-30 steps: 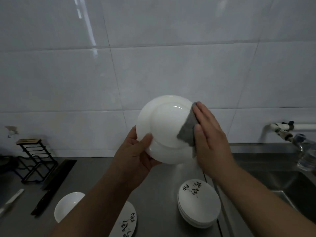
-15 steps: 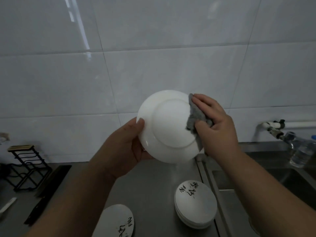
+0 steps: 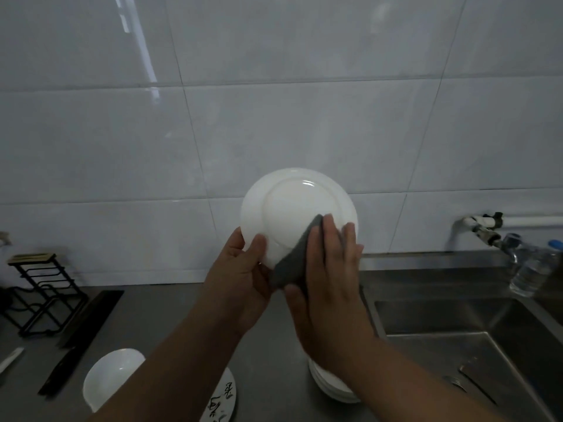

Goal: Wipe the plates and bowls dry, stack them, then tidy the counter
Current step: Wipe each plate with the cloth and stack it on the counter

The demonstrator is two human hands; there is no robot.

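Observation:
A white plate (image 3: 294, 208) is held up in front of the tiled wall, its underside facing me. My left hand (image 3: 240, 278) grips its lower left rim, thumb on the back. My right hand (image 3: 329, 269) presses a grey cloth (image 3: 292, 263) flat against the plate's lower right part. On the counter below lie a white bowl (image 3: 109, 376), a plate with black lettering (image 3: 222, 400) partly hidden by my left arm, and a stack of white plates (image 3: 329, 388) mostly hidden under my right arm.
A black wire rack (image 3: 39, 290) and a long dark knife (image 3: 79, 339) sit at the left of the steel counter (image 3: 274, 360). The sink (image 3: 472, 339) lies at the right, with a tap (image 3: 499, 239) and a clear plastic bottle (image 3: 533, 266) behind it.
My right hand has slid the cloth from the plate's upper right edge down to its lower right part. The view has tilted down, bringing the white bowl back into sight.

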